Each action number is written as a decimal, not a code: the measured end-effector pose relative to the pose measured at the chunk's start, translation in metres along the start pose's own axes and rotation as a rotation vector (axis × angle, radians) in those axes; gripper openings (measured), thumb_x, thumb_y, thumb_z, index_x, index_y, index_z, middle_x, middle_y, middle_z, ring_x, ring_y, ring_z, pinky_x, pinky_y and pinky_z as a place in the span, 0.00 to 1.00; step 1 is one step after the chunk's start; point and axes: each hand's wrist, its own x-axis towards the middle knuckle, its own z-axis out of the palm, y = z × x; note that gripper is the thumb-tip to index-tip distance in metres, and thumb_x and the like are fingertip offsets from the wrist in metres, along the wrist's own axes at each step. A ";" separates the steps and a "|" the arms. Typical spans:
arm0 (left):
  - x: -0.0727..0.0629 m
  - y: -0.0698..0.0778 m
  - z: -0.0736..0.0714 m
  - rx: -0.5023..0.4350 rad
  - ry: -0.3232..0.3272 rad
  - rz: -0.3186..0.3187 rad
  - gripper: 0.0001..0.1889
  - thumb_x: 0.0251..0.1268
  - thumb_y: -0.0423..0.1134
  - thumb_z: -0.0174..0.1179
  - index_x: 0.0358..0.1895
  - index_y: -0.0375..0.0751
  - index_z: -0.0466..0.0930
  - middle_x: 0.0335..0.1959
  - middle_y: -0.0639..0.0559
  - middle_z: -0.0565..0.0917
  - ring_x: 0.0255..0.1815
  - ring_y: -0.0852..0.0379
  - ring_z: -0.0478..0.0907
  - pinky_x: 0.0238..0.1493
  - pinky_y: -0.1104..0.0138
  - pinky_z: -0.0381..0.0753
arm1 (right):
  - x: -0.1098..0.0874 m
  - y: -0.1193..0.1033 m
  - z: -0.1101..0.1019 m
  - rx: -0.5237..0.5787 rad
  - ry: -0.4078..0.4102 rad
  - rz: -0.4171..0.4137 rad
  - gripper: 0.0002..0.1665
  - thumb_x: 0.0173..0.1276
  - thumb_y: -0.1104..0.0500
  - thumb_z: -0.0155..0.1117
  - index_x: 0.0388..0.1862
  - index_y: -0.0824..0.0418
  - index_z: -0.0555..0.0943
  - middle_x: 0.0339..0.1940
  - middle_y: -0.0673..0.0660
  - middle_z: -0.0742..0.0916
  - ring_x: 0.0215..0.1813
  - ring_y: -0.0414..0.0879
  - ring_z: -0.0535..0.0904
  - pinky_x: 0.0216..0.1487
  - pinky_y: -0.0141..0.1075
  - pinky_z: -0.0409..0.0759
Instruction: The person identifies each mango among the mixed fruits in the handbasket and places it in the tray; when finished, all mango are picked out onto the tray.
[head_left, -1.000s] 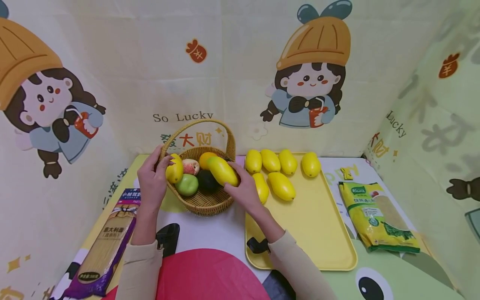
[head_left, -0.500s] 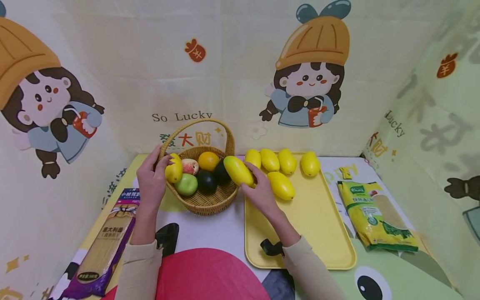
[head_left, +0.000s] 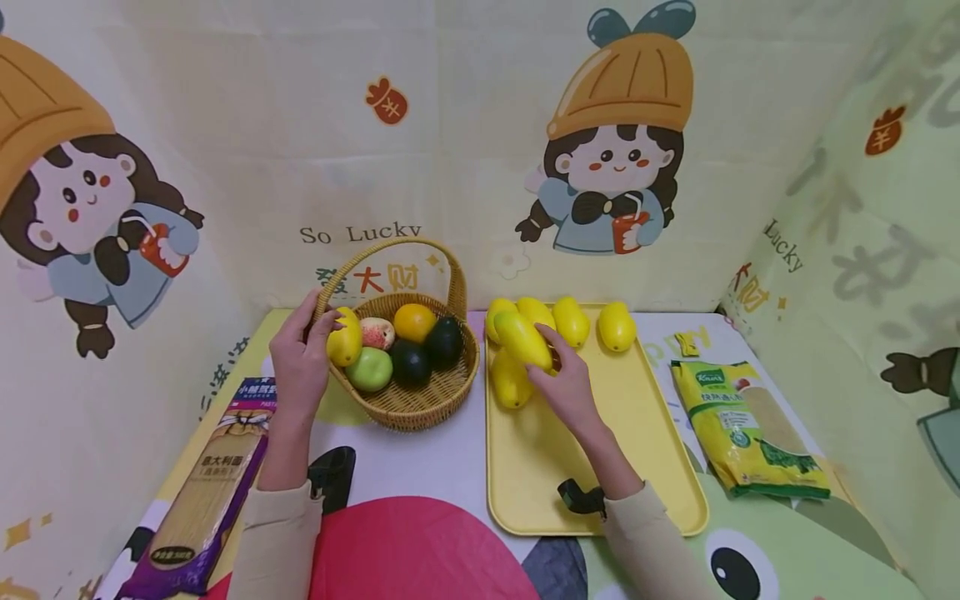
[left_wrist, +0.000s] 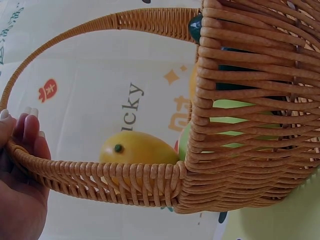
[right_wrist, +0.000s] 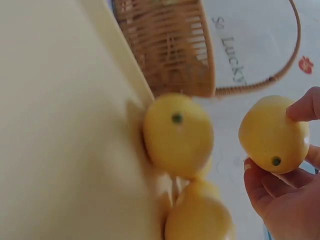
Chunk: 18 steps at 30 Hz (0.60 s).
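Note:
My left hand (head_left: 298, 358) grips the handle of a wicker basket (head_left: 405, 418) at its left side; the left wrist view shows the fingers round the handle (left_wrist: 75, 181). Inside the basket lie a yellow mango (head_left: 344, 337), a peach (head_left: 378, 333), a green apple (head_left: 369, 370), an orange (head_left: 415, 322) and two dark avocados (head_left: 411, 363). To the right, my right hand (head_left: 573, 392) pinches a yellow-green mango (right_wrist: 270, 132) between thumb and fingers. That mango hangs over the yellow tray (head_left: 592, 483), above other mangoes (head_left: 512, 383) lying at its back and left.
A pasta pack (head_left: 206, 487) lies at the left edge of the table. Right of the tray sit a yellow-green Knorr bag (head_left: 750, 429) and a small yellow item (head_left: 687, 343). A printed cloth wall (head_left: 480, 167) stands close behind the basket and tray.
My right hand has carried the mango from over the basket rightward to above the tray. The orange and both avocados now show fully. My left hand has kept its hold on the handle.

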 end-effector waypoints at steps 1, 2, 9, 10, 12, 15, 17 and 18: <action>0.000 0.000 0.000 0.005 0.001 0.001 0.23 0.77 0.44 0.52 0.72 0.57 0.68 0.53 0.42 0.82 0.45 0.69 0.79 0.52 0.84 0.78 | 0.000 0.001 -0.004 -0.001 0.002 0.015 0.36 0.62 0.62 0.66 0.71 0.50 0.72 0.65 0.57 0.80 0.56 0.55 0.79 0.60 0.48 0.77; 0.000 0.000 0.001 0.005 0.003 0.004 0.23 0.77 0.44 0.52 0.72 0.56 0.69 0.52 0.42 0.83 0.44 0.69 0.79 0.52 0.84 0.78 | -0.001 0.004 -0.009 0.004 0.006 0.025 0.36 0.63 0.63 0.66 0.71 0.50 0.72 0.65 0.57 0.80 0.57 0.55 0.79 0.61 0.48 0.77; 0.000 0.001 0.000 -0.015 0.001 0.009 0.23 0.76 0.42 0.52 0.72 0.54 0.69 0.52 0.41 0.82 0.44 0.69 0.80 0.51 0.83 0.79 | -0.005 0.015 -0.039 0.005 0.069 0.078 0.35 0.65 0.61 0.65 0.72 0.49 0.71 0.68 0.57 0.78 0.59 0.55 0.78 0.58 0.34 0.76; 0.000 0.001 0.000 -0.016 0.002 0.005 0.23 0.76 0.42 0.52 0.72 0.55 0.69 0.52 0.41 0.82 0.44 0.69 0.80 0.51 0.83 0.79 | -0.006 0.017 -0.043 -0.010 0.077 0.095 0.35 0.66 0.60 0.65 0.73 0.49 0.70 0.68 0.57 0.77 0.59 0.55 0.77 0.56 0.30 0.75; 0.000 0.000 0.000 -0.015 0.004 0.001 0.23 0.76 0.42 0.53 0.72 0.56 0.69 0.52 0.42 0.82 0.44 0.68 0.80 0.51 0.83 0.79 | -0.008 0.021 -0.050 -0.031 0.093 0.131 0.35 0.67 0.58 0.64 0.73 0.47 0.69 0.70 0.56 0.76 0.60 0.54 0.76 0.52 0.23 0.74; 0.000 0.000 0.000 -0.007 0.010 0.005 0.22 0.76 0.44 0.53 0.71 0.58 0.70 0.51 0.45 0.83 0.44 0.68 0.80 0.51 0.83 0.79 | -0.010 0.027 -0.059 -0.076 0.107 0.174 0.36 0.67 0.57 0.63 0.74 0.48 0.68 0.71 0.56 0.75 0.62 0.53 0.75 0.48 0.19 0.73; 0.000 0.001 0.001 -0.009 0.008 0.010 0.22 0.76 0.44 0.53 0.71 0.58 0.70 0.50 0.47 0.82 0.44 0.67 0.80 0.51 0.83 0.79 | -0.010 0.031 -0.064 -0.100 0.116 0.193 0.36 0.67 0.58 0.62 0.74 0.49 0.68 0.70 0.58 0.75 0.62 0.54 0.75 0.47 0.20 0.73; 0.000 0.001 0.001 -0.009 0.009 0.012 0.22 0.76 0.44 0.53 0.71 0.58 0.70 0.50 0.48 0.82 0.44 0.67 0.80 0.51 0.83 0.79 | -0.010 0.033 -0.066 -0.118 0.121 0.201 0.36 0.66 0.58 0.62 0.74 0.50 0.68 0.70 0.58 0.75 0.61 0.54 0.75 0.47 0.21 0.73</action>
